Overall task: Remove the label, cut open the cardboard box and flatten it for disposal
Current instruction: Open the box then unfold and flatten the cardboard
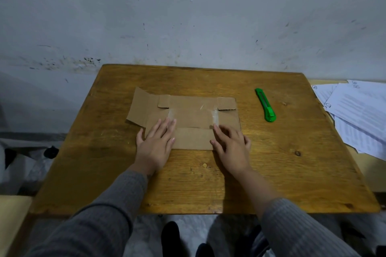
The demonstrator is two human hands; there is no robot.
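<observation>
On the table: your box (186,118) lies opened out and flat, in the middle of the table (271,173), a little toward the far edge.
Box: you see plain brown cardboard with its flaps spread; one flap sticks out toward the left edge, two small flaps sit along the far side, and one long flap lies nearest you, between your hands.
Tape: two strips of clear tape (215,118) cross the box, one near each hand; a faint shiny streak shows at the middle.
Left hand: your left hand (155,142) lies palm down, fingers stretched and close together, resting on the near left part of the box; the heel of the hand is on the table. It presses flat and grasps nothing.
Right hand: your right hand (231,144) lies palm down on the near right part of the box, fingers spread a little, fingertips touching the right tape strip. It too is flat and holds nothing.
Knife: the green knife (265,104) lies on the table to the right of the box, well apart from both hands, its length running from the far edge toward you. Whether the blade is out, you cannot tell.
Papers: printed papers (359,115) lie in a loose heap beyond the right edge of the table.
Sleeves: both your arms wear grey ribbed sleeves (104,215).
Wall: a scuffed pale wall (188,16) stands behind the far edge.
</observation>
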